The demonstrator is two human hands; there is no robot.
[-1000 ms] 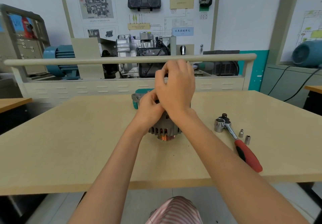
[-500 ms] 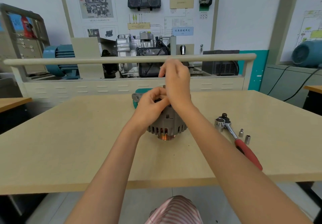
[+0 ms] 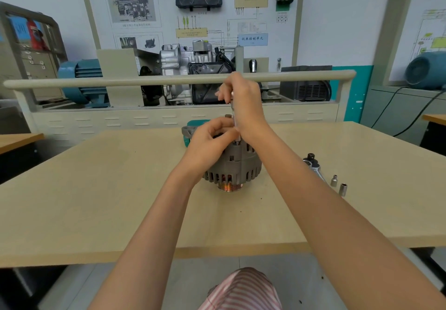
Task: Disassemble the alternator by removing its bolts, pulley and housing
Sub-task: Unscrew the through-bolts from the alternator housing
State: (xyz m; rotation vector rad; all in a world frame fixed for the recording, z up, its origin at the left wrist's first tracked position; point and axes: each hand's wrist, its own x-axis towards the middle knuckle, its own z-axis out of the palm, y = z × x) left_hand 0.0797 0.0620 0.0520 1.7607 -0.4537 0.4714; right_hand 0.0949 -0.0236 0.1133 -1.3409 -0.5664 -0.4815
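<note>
Your left hand [image 3: 212, 141] covers the upper left of the alternator [image 3: 235, 165], hiding the bolts there. Your right hand [image 3: 243, 103] conceals most of the thin metal shaft [image 3: 233, 119] it pinches; it is possibly a long bolt. At 3 o'clock, your right forearm hides the ratchet [image 3: 312, 163] handle. The teal object [image 3: 193, 123] behind is mostly blocked.

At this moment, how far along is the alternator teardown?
Early stage. The alternator stands pulley down on the table, housing halves joined. In hand: the right hand pinches a long bolt standing up out of the housing while the left hand steadies the top. Whether other bolts are out can't be seen. Pulley and housing remain.
</note>
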